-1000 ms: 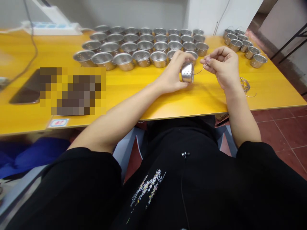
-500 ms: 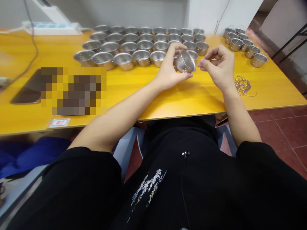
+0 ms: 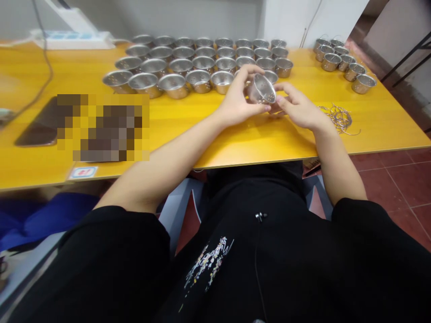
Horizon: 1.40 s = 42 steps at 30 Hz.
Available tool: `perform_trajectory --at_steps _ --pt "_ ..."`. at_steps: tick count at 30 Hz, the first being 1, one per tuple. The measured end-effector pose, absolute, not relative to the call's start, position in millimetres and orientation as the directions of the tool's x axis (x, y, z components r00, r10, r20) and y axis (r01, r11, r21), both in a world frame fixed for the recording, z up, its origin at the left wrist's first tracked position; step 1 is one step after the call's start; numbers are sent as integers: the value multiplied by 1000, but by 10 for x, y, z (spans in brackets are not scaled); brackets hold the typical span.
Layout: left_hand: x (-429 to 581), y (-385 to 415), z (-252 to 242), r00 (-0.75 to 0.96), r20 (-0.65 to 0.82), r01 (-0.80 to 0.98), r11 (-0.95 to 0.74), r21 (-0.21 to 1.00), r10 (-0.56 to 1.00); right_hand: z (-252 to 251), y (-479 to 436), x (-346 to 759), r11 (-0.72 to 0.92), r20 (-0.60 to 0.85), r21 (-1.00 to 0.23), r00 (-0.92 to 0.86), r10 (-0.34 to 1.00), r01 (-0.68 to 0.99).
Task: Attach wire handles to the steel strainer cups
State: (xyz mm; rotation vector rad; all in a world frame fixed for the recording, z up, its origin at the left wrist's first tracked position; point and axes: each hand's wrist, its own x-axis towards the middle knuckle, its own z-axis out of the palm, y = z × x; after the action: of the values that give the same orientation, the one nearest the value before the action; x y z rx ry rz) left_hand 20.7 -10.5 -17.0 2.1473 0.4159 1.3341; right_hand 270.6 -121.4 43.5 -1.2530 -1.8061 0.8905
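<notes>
A small perforated metal cup (image 3: 263,89) is tilted above the table, its open mouth facing up and to the right. My left hand (image 3: 240,96) is wrapped round its left side, thumb below and fingers over the top. At the lower right rim, the thumb and fingers of my right hand (image 3: 296,105) close on the cup's edge. Whether a wire is also between those fingers is hidden. A tangled pile of thin bent metal wires (image 3: 341,119) lies just beyond my right wrist.
Several rows of similar perforated cups (image 3: 173,85) stand behind my hands. Another group, some with wire handles (image 3: 363,84), stands at the right. On the left are a dark phone (image 3: 37,128), a blurred-out object (image 3: 111,132), a power strip (image 3: 77,40) and a small label (image 3: 83,172).
My right hand has lowered from a raised pinch beside the cup to its lower right rim. The cup has turned slightly, showing more of its inside.
</notes>
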Motion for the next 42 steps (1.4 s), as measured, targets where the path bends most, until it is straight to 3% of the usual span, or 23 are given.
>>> perform_trajectory --at_steps 5,11,17,24,31,42 --pt "201 -9 -258 437 712 -51 -775 629 549 370 -1177 2739 273 155 -873 -300 941 404" --pt "185 79 -273 411 715 -65 -764 642 565 366 -1193 2822 347 188 -721 -313 931 600" --pt "151 25 -199 382 718 -59 -760 647 581 357 -1149 2884 362 225 -650 -286 931 668" --pt "105 -233 39 454 589 99 -694 713 669 421 -1141 3065 237 140 -494 -192 971 837" --pt "91 -192 11 462 601 107 -714 692 652 502 -1196 3213 267 57 -518 -278 959 813" --pt "86 -152 -122 533 606 30 -729 684 591 379 -1173 3104 368 109 -537 -370 923 759"
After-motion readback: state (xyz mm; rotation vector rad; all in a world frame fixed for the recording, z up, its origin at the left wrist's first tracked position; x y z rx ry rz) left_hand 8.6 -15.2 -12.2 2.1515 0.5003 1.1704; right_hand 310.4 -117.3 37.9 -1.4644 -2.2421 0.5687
